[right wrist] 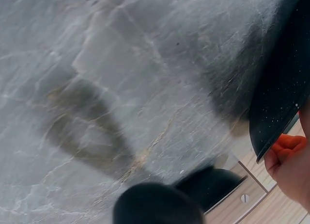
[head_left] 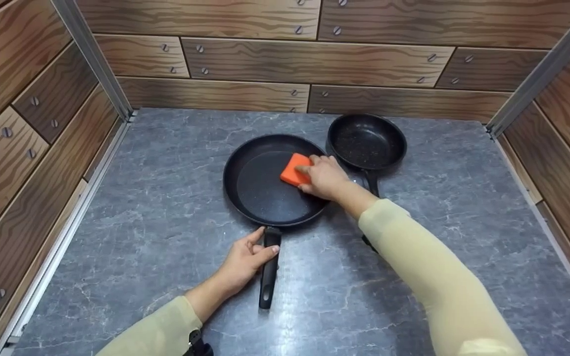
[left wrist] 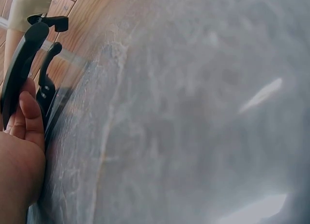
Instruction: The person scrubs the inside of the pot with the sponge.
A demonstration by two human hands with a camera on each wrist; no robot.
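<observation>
A large black frying pan [head_left: 260, 193] lies on the grey marbled table, its handle pointing toward me. My left hand [head_left: 240, 259] grips the handle [head_left: 267, 284] near the pan end, thumb on top and fingers curled at its side and below. The left wrist view also has this hand [left wrist: 24, 156] around the dark handle [left wrist: 24, 59]. An orange sponge [head_left: 292, 170] is pinched in my right hand [head_left: 327, 178], over the right part of the pan's inside. In the right wrist view, the pan's outer wall [right wrist: 278, 98] hides part of that hand [right wrist: 293, 170].
A smaller black frying pan [head_left: 364, 141] stands behind and to the right; my right forearm partly covers its handle [head_left: 372, 184]. Wood-patterned walls [head_left: 245, 62] border the table [head_left: 156, 198] at the back and both sides, with metal posts [head_left: 94, 59] at the corners.
</observation>
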